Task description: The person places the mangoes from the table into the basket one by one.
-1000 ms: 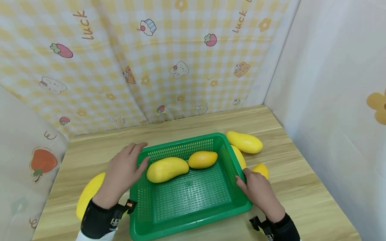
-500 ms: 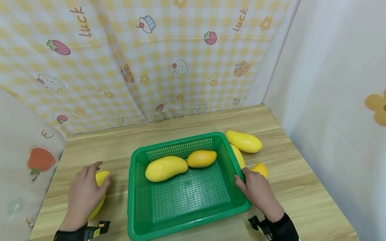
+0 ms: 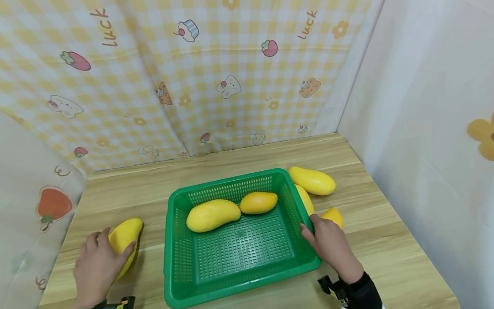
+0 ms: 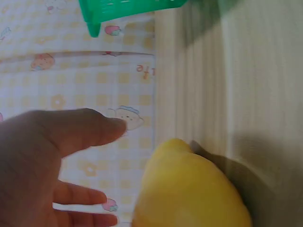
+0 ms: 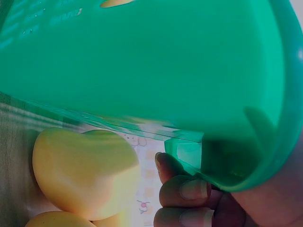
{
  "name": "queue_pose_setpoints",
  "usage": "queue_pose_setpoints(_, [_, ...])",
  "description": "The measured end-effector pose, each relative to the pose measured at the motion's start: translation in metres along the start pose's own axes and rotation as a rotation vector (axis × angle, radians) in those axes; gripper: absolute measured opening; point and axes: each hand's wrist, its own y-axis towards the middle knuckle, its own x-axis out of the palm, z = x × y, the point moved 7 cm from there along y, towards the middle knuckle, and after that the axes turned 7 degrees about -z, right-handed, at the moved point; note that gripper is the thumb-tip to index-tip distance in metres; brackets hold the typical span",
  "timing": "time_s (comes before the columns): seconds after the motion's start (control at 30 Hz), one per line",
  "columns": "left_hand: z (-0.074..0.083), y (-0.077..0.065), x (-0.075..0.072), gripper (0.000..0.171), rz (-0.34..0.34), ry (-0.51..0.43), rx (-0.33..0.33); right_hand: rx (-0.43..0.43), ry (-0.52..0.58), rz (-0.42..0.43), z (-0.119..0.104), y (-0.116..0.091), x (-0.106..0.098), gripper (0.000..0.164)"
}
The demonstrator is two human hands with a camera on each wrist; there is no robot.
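A yellow mango lies on the table to the left of the green basket. Over its near left side is my left hand, thumb and fingers spread apart. In the left wrist view, the thumb shows above the mango with a gap between them. My right hand grips the basket's right rim; in the right wrist view its fingers curl under the green rim. Inside the basket, a large mango and a smaller orange-yellow one lie end to end at the back.
Right of the basket are more mangoes: one at the back, one partly hidden by the basket wall, and one behind the right hand. A checked cloth hangs behind the wooden table, and white cloth hangs at both sides.
My left hand has left the basket's left rim and moved left and nearer to the mango on the table. The right hand keeps its grip on the rim.
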Motion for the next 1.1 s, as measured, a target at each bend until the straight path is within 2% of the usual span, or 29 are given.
queue_pose_setpoints(0.1, [-0.005,0.0,0.008,0.088,-0.013,-0.014,-0.016,-0.007,-0.003,0.007,0.0,-0.001,0.0,0.026])
queue_pose_setpoints(0.27, [-0.008,-0.001,0.016,0.09,-0.032,-0.027,-0.002,-0.01,0.003,0.008,0.001,-0.001,0.0,0.027])
queue_pose_setpoints(0.6, [-0.018,0.001,0.022,0.086,-0.058,0.001,-0.086,0.004,0.02,-0.004,0.002,-0.001,0.002,0.027])
queue_pose_setpoints(0.93, [-0.025,0.004,0.02,0.089,-0.108,0.015,-0.065,0.016,0.03,-0.004,0.002,-0.001,0.002,0.026])
queue_pose_setpoints(1.1, [-0.025,0.004,0.017,0.093,-0.087,0.039,-0.035,0.007,0.029,0.005,0.002,-0.001,0.001,0.027])
